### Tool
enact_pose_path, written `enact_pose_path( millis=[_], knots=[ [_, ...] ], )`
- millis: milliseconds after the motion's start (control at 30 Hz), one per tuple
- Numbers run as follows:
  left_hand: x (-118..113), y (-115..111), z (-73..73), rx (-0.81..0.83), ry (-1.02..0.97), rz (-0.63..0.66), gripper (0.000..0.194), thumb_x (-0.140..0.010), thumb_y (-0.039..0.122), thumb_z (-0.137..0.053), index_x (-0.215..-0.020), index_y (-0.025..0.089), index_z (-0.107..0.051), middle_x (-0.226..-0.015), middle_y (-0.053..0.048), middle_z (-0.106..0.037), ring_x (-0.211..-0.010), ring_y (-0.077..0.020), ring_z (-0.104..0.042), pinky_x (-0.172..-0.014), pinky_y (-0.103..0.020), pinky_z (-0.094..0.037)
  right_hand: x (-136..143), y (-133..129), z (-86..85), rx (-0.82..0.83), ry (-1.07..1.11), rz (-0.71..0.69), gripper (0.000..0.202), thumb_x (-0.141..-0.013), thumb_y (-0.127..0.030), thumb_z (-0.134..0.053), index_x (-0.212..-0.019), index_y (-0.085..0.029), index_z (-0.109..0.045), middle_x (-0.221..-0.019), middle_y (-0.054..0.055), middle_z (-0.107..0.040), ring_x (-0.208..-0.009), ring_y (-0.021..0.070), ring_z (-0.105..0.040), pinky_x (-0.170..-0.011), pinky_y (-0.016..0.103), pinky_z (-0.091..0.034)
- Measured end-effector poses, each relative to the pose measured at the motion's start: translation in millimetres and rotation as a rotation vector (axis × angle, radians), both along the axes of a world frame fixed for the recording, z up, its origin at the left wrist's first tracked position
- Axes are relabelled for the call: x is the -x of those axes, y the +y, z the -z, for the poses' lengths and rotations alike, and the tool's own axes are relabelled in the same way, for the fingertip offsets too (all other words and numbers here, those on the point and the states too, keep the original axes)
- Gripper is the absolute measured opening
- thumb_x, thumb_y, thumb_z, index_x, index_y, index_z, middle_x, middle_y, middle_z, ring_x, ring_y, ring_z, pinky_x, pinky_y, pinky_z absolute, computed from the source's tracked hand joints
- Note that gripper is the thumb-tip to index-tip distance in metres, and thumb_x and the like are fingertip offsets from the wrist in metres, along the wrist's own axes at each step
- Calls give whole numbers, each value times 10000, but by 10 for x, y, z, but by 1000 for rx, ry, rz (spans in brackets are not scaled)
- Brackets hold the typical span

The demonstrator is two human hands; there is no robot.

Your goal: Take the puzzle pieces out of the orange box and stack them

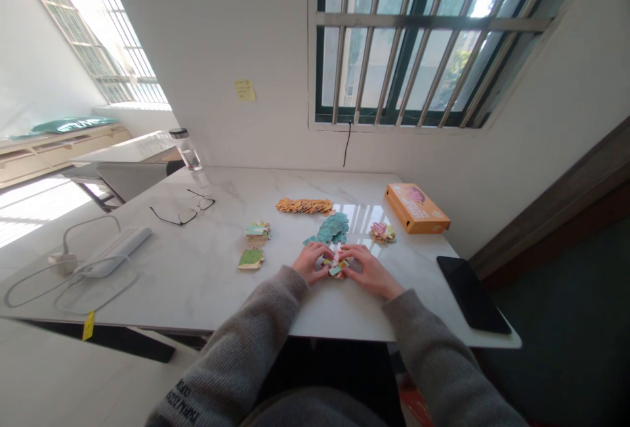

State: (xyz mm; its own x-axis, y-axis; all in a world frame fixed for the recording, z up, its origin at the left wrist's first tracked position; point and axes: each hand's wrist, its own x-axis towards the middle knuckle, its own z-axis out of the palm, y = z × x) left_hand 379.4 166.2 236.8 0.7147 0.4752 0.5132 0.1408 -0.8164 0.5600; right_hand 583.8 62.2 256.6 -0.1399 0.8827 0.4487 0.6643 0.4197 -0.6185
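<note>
Near the front of the white table, my left hand (312, 263) and my right hand (365, 268) close from both sides around a small heap of colourful jigsaw puzzle pieces (336, 271). My fingers partly cover that heap. Right behind it lies a pile of teal puzzle pieces (335, 227). Farther back, orange pieces (305, 206) lie overlapped in a long row. A stack with pale green tops (258, 233) and a green stack (251, 258) stand left of my hands. To the right is a small pile of pink and yellow pieces (382, 233).
An orange box (416, 208) lies at the back right, with a black phone or tablet (472, 294) by the right edge. Glasses (187, 212), a white power strip (115, 251) with looping cable, and a clear bottle (187, 150) occupy the left side of the table (207, 283).
</note>
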Motion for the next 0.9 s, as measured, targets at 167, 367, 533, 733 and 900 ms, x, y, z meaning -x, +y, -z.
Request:
enact_pose_path(
  millis=[167,367,533,733,900],
  knots=[
    [6,-16,-16,6,-6,-11,181,-763,161,-619,-932,221,-638,-1050,-71,-655,-1005,-244,-577,-958,-425,-461,-31,29,39,-38,12,35,165,-858,-218,-674,-1019,-250,-686,-1043,55,-658,-1040,226,-591,-945,434,-492],
    [6,-8,14,8,-50,-40,492,-699,280,-756,-1147,211,-567,-1145,-106,-604,-1096,-281,-542,-990,-456,-459,-69,42,32,-150,44,105,165,-882,-285,-676,-1044,-252,-662,-1005,47,-676,-995,228,-608,-907,418,-508],
    [-10,-8,36,28,-41,-70,527,-692,325,-772,-1161,213,-558,-1141,-100,-606,-1082,-283,-549,-983,-462,-465,-81,31,33,-214,23,138,167,-852,-300,-720,-1003,-240,-680,-954,50,-704,-946,240,-623,-871,413,-516],
    [-22,-5,17,108,-95,-28,492,-771,325,-727,-1226,226,-569,-1231,-110,-615,-1152,-286,-553,-977,-449,-471,-18,4,-4,-208,77,109,175,-843,-266,-724,-1016,-254,-698,-940,39,-708,-926,226,-619,-852,396,-514],
    [-16,-12,-40,232,-175,-6,247,-819,356,-701,-1009,209,-646,-1120,-99,-657,-1065,-247,-608,-834,-368,-510,14,-8,-33,-180,77,84,191,-844,-268,-719,-1035,-263,-710,-980,49,-696,-965,224,-618,-885,404,-517]
  ],
)
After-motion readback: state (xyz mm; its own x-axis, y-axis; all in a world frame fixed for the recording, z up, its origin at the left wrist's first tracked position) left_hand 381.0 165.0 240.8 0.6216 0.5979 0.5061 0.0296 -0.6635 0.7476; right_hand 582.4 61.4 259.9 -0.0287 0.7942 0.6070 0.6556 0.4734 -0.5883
